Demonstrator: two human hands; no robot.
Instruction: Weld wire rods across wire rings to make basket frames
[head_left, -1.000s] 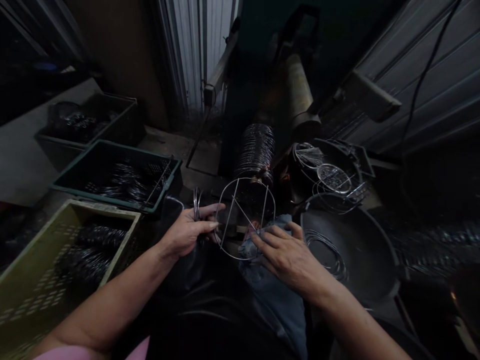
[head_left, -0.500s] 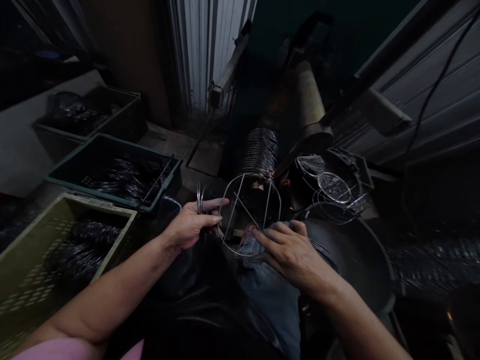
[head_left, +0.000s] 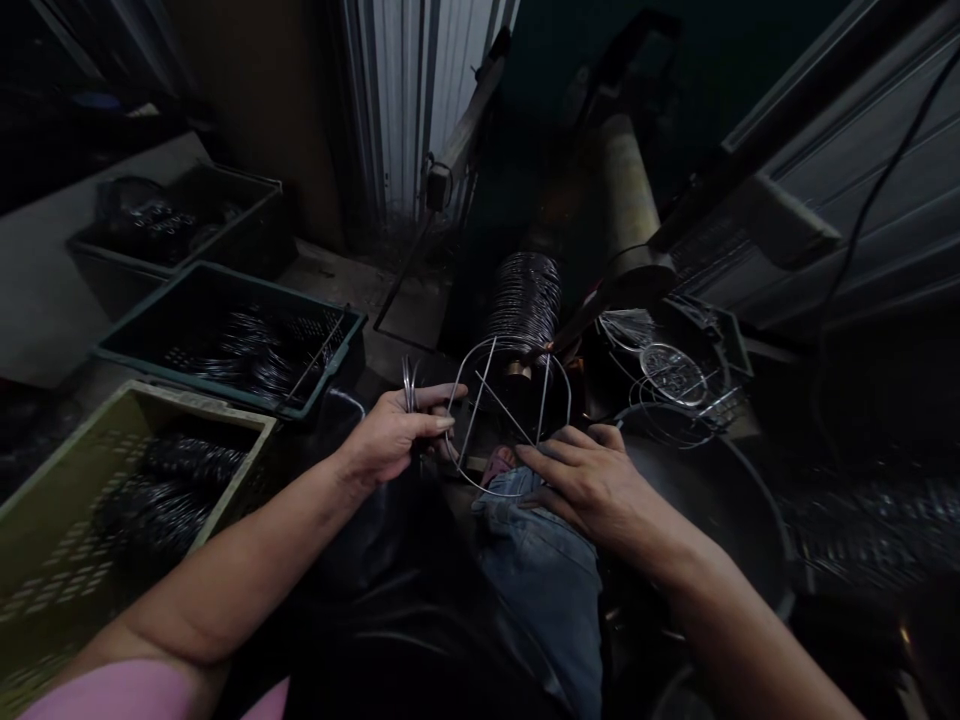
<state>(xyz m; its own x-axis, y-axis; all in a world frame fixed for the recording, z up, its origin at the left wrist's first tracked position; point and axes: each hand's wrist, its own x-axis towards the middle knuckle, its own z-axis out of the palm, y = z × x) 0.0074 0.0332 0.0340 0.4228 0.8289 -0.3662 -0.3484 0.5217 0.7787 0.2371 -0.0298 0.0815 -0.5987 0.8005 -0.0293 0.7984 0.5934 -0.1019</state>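
My left hand [head_left: 394, 435] is closed, with a few thin metal wire rings [head_left: 409, 382] hooked on its fingers. Its thumb and index finger reach the left edge of a round wire frame [head_left: 466, 440], a hoop with straight wires crossing it. At the opposite side of the frame, my right hand [head_left: 589, 478] has its fingers bent over the lower right rim, near the end of a slanting wire. Behind the frame is a dense stack of wire rings [head_left: 525, 295] on a machine arm, with a brass-coloured tip [head_left: 517, 370] facing me.
To the left stand a yellow-green crate [head_left: 45, 500], a green crate [head_left: 124, 350] and a dark bin [head_left: 82, 245], each holding metal wire parts. A large round tub [head_left: 750, 520] is on the right, beside piled wire frames [head_left: 667, 375]. A thick cylinder [head_left: 630, 190] juts out above.
The wire frame and both hands have shifted slightly up and right in view, along with a small camera movement. Both hands keep about the same pose on the frame.
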